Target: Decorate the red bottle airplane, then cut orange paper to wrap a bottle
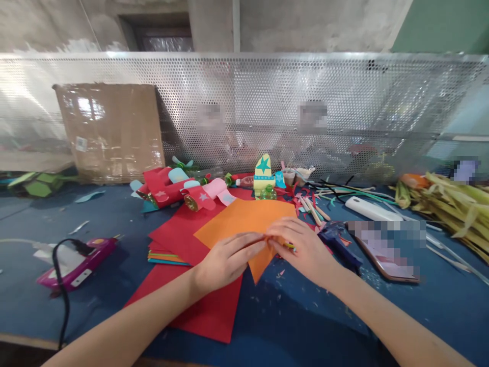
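Both my hands meet at the near edge of an orange sheet of paper [233, 216], which is raised over a pile of coloured paper. My left hand [231, 257] pinches the edge between thumb and fingers. From the other side my right hand [300, 247] grips the same edge, its fingertips almost touching the left ones. A corner of the sheet hangs down between them. Under it lie red sheets [179, 232], with orange, green and blue ones showing at the stack's side. Another red sheet [214, 316] lies nearer, partly behind my left forearm.
Paper-wrapped bottle crafts [168, 191] and a yellow piece with a star [263, 171] stand behind. A purple power strip [78, 265] with a black cord is at left. To the right are a phone [385, 255], a white tool [372, 210], paper scraps and dry husks [454, 209].
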`<state>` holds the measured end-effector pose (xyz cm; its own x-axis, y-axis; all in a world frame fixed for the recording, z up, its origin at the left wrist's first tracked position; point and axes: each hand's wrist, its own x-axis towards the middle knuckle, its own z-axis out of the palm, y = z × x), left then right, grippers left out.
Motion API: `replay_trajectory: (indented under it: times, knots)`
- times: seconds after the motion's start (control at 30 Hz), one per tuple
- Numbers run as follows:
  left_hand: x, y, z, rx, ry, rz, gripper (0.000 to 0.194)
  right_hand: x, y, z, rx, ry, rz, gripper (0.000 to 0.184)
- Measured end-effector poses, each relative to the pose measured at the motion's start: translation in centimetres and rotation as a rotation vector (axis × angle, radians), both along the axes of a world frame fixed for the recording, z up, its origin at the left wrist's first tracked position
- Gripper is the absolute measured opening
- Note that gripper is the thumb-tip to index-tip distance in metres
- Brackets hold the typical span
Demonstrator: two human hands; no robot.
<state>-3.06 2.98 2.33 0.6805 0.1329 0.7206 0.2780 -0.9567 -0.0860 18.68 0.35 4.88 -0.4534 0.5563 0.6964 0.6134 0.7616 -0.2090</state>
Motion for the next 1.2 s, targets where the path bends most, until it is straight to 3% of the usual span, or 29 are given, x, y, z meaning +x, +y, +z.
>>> replay_trajectory:
  times: [0.13, 0.2, 0.3, 0.4, 0.57, 0.7, 0.93, 1.07, 1.2]
  knots:
    - [0.5, -0.6, 0.5, -0.118, -0.023, -0.086, 0.046, 0.1, 0.1, -1.3, 0.097, 0.007, -0.072, 0.008]
    - [0.9, -1.0, 0.5, -0.161, -0.059, -0.032, 0.050, 0.1, 0.0, -1.5, 0.127, 0.014, -0.096, 0.010]
    - [1.6, -1.3, 0.0, -0.157, -0.145, 0.129, 0.027, -0.2, -0.5, -1.5, 0.169, 0.004, -0.091, 0.011]
    - [1.8, -1.4, -0.5, -0.157, -0.166, 0.112, 0.012, -0.7, -1.1, -1.6, 0.194, -0.020, -0.069, 0.011]
    - [1.6, -1.7, -0.4, -0.101, -0.129, 0.026, 0.015, -1.2, -1.5, -1.8, 0.192, -0.030, -0.037, 0.011]
    - [1.5, -2.1, 0.2, -0.071, -0.145, 0.040, 0.021, -0.7, -1.4, -1.5, 0.208, -0.017, -0.093, 0.015]
    - [1.1, -1.7, 1.4, -0.009, -0.264, 0.118, 0.015, 2.6, 0.7, -0.8, 0.271, -0.037, -0.198, 0.015]
    - [0.3, -1.2, 2.1, 0.000, -0.359, 0.229, 0.014, 6.2, 2.8, -0.6, 0.271, -0.093, -0.410, 0.012]
    - [-0.1, -0.7, 2.2, 0.021, -0.376, 0.266, 0.014, 7.3, 2.9, 0.0, 0.244, 0.040, -0.474, 0.007]
